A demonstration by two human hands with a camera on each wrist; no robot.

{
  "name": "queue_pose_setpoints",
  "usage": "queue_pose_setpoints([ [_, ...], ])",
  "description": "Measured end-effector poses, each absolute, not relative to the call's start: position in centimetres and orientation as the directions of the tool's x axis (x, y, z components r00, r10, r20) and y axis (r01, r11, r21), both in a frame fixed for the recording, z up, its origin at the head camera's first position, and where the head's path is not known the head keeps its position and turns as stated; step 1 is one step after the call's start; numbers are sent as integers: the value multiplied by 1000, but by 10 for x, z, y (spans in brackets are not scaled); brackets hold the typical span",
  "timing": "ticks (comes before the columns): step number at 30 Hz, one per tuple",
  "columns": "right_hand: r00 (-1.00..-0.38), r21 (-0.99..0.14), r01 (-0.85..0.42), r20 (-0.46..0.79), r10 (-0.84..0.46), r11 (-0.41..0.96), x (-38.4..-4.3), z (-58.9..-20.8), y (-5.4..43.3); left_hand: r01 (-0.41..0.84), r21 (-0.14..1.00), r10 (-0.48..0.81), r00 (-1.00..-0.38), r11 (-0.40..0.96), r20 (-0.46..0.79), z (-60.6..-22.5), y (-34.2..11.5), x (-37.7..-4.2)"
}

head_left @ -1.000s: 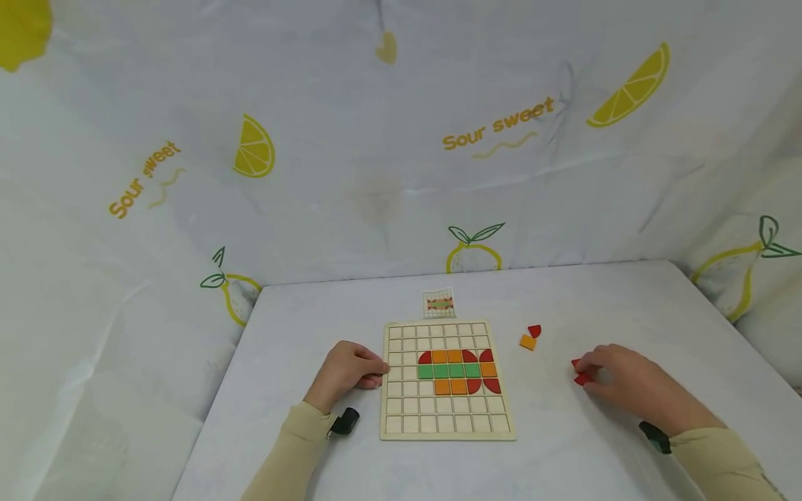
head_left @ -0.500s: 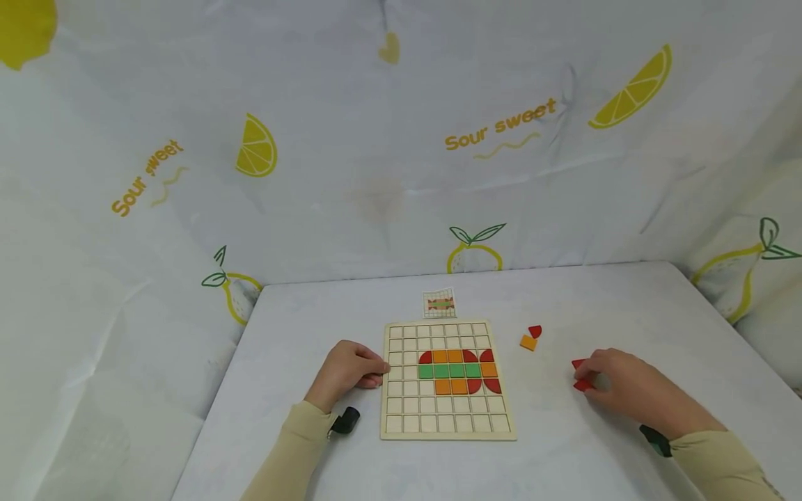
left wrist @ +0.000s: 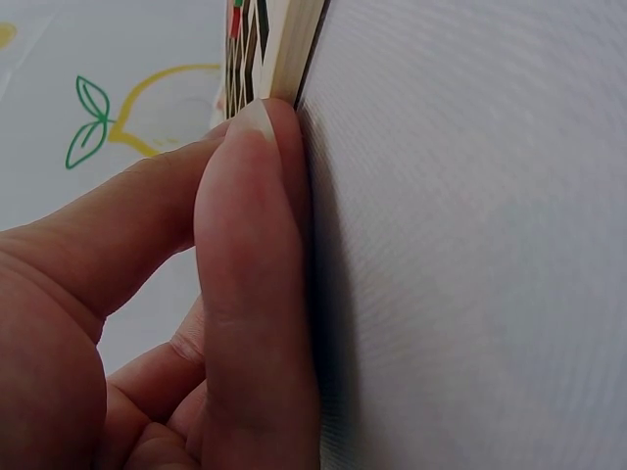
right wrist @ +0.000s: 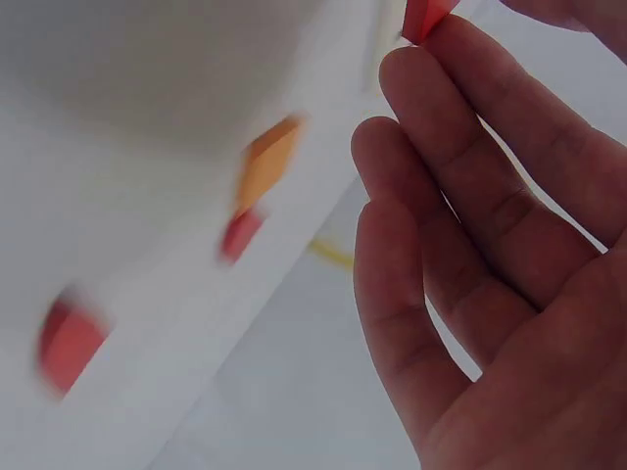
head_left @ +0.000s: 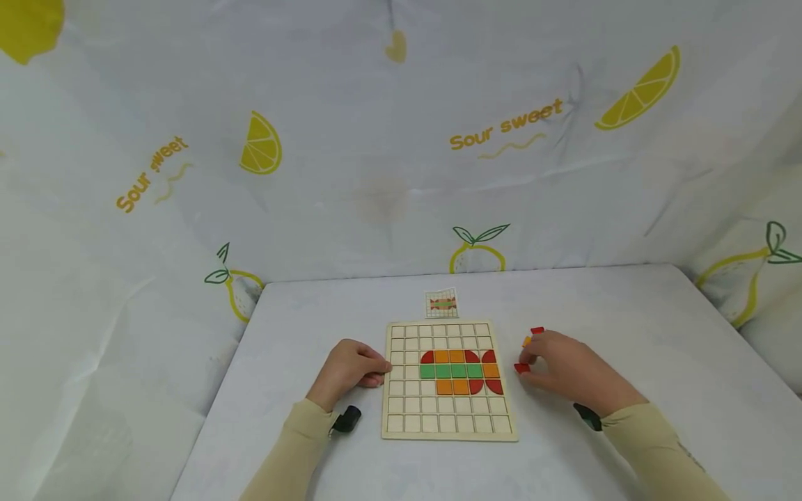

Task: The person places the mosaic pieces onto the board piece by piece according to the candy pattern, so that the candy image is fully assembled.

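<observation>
A wooden grid board (head_left: 413, 424) lies on the table with orange and green squares and red quarter-round tiles set in its cells. My left hand (head_left: 354, 365) pinches the board's left edge between thumb and finger; the left wrist view shows the board's edge (left wrist: 289, 49) at the thumb tip. Just right of the board, my right hand (head_left: 567, 369) holds a red tile (head_left: 522, 368) at its fingertips, raised off the table. Beyond that hand lie an orange square (head_left: 527, 342) and a red tile (head_left: 537, 330), partly covered. Another red tile (right wrist: 71, 352) shows only in the right wrist view.
A small pattern card (head_left: 441, 304) lies behind the board, showing a coloured figure on a grid. The white table (head_left: 633, 313) meets a white cloth backdrop (head_left: 351, 139) printed with lemons.
My right hand has lifted a red tile from the table and carried it left, close to the board. The left hand stays at the board's edge.
</observation>
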State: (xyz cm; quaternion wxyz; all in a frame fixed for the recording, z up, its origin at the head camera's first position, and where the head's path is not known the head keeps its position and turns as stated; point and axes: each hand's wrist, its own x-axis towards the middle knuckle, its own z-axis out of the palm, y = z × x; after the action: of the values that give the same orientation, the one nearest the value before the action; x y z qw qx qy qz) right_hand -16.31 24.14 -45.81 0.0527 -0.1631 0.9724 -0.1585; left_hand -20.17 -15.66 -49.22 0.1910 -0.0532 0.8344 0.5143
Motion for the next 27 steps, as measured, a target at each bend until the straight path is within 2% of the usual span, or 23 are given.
queue_pose_setpoints([
  [13, -881, -368, -445, 17, -473, 816, -179, -466, 133, -286, 841, 111, -921, 460, -374, -494, -156, -204],
  [18, -870, -384, -465, 28, -493, 798, -176, -470, 115, -273, 847, 122, -923, 456, -364, -495, -154, -205],
  [27, -864, -341, -481, 32, -502, 807, -171, -471, 99, -281, 836, 103, -924, 471, -368, -494, -157, -203],
])
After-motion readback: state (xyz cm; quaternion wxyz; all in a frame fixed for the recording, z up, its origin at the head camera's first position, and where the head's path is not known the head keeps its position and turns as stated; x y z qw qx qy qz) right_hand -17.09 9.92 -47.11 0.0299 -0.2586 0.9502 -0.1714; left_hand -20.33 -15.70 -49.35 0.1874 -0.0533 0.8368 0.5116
